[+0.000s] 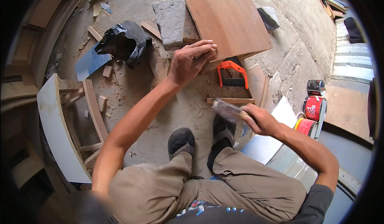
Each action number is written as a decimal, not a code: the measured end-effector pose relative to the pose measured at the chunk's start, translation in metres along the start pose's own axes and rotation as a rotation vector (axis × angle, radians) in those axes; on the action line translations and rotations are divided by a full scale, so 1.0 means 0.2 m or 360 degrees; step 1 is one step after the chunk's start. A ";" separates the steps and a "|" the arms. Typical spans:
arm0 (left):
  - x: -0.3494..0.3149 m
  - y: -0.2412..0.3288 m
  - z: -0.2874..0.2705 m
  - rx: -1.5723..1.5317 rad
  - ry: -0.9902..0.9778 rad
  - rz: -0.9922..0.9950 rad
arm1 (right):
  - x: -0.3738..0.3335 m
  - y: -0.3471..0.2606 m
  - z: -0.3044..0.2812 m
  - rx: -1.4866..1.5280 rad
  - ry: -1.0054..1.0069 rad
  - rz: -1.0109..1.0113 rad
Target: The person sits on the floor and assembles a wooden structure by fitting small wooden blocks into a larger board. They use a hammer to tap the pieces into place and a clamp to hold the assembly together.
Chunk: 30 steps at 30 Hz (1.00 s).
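A brown wooden panel (228, 20) slopes away from me, propped above the floor. At its near left corner is my left hand (193, 60), its fingers curled and pinched together by the edge; whatever lies between the fingertips is too small to make out. My right hand (262, 120) is closed round the wooden handle of a blurred hand tool with a grey metal head (228, 110). The tool hangs in the air above my foot, apart from the panel. A saw with an orange and black handle (233, 74) lies under the panel's near edge, its blade mostly hidden.
Stone blocks (170, 20) lie beside the panel. A black plastic bag (126, 42) sits among wood offcuts at the left, behind a white-faced wooden frame (60, 132). On the right stand several cans, including a red one (314, 108). A narrow wood strip (230, 101) lies near my feet.
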<state>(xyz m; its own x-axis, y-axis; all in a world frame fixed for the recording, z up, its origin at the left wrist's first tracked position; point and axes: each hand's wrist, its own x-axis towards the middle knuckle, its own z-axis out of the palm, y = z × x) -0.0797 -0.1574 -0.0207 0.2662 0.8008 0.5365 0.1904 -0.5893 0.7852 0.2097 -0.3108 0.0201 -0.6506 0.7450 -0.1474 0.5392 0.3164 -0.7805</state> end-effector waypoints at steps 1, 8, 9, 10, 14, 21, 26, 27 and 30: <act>0.00 0.00 0.00 -0.0006 0.0013 -0.0002 | -0.06 -0.07 -0.04 0.0007 0.0054 0.0105; 0.00 0.03 0.04 -0.0012 0.0063 -0.0030 | 0.16 -0.45 -0.24 -0.0085 0.0618 0.0245; 0.01 0.04 0.04 -0.0025 0.0094 -0.0035 | 0.20 -0.45 -0.26 -0.0162 0.0652 0.0183; 0.00 0.04 0.05 -0.0046 0.0096 -0.0054 | 0.25 -0.46 -0.28 -0.0244 0.0686 0.0121; 0.00 0.01 0.06 -0.0066 0.0109 -0.0015 | 0.30 -0.46 -0.33 -0.0263 0.0714 0.0168; 0.01 0.02 0.06 -0.0102 0.0076 -0.0042 | 0.33 -0.40 -0.34 -0.0349 0.0687 0.0117; 0.01 0.02 0.04 -0.0053 0.0107 0.0053 | 0.38 -0.49 -0.39 -0.0331 0.0820 0.0071; 0.01 0.02 0.04 -0.0003 0.0111 0.0090 | 0.37 -0.49 -0.38 -0.0359 0.0841 0.0025; -0.01 0.02 0.05 -0.0066 0.0130 0.0029 | 0.37 -0.48 -0.36 -0.0413 0.0838 -0.0006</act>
<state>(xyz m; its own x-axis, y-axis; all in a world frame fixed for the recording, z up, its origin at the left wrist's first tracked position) -0.0698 -0.1619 -0.0209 0.1910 0.7971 0.5728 0.1465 -0.6002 0.7863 0.1492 -0.2440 0.1276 -0.3350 0.9141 0.2285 0.6940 0.4034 -0.5964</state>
